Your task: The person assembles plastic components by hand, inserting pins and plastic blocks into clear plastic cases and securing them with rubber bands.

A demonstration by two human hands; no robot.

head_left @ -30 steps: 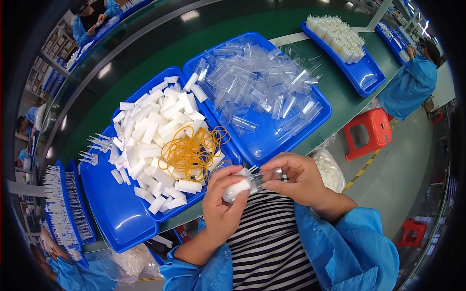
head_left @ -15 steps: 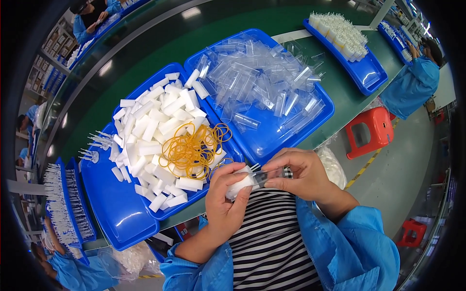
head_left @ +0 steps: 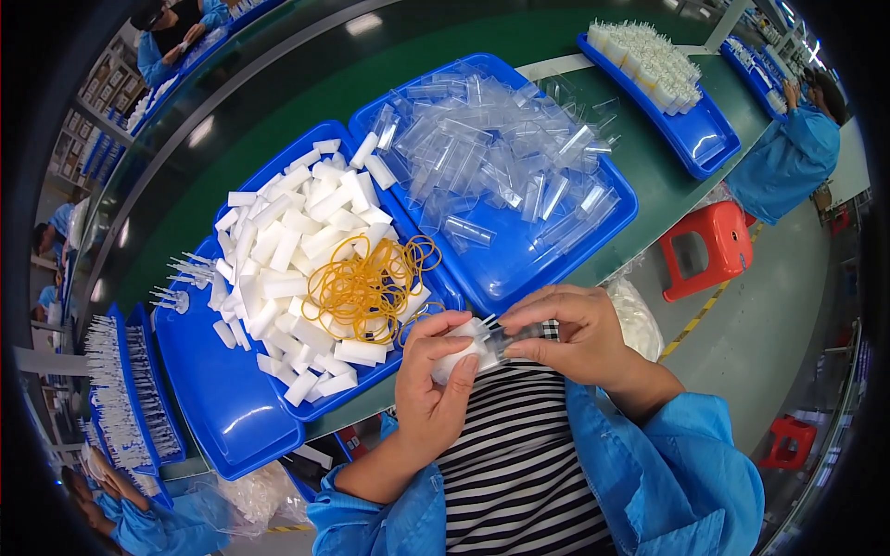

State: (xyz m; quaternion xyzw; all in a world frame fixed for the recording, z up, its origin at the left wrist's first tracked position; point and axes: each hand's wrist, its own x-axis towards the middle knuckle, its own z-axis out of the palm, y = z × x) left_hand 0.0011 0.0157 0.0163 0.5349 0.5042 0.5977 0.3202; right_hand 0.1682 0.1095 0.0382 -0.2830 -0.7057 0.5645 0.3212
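My left hand (head_left: 434,371) is closed round a white foam block (head_left: 461,360) in front of my striped shirt. Thin white prongs (head_left: 490,322) stick out at the block's far right corner. Against its right end sits a clear plastic sleeve (head_left: 515,341), between the thumb and fingers of my right hand (head_left: 579,335). How far the sleeve reaches over the block I cannot make out. Ahead of my left hand, a tangle of yellow rubber bands (head_left: 371,285) lies on a heap of white foam blocks (head_left: 301,222).
One blue tray (head_left: 232,422) bears the foam heap; another blue tray (head_left: 501,278) holds clear plastic sleeves (head_left: 496,139). Far right, a long blue tray (head_left: 700,144) carries upright white pieces. Blue racks of white-tipped parts (head_left: 120,389) stand left. Red stools (head_left: 709,250) and co-workers are nearby.
My right thumb and fingers have shifted slightly and spread a little apart around the sleeve. My left hand keeps the block in nearly the same place. A co-worker's hands at lower left have moved.
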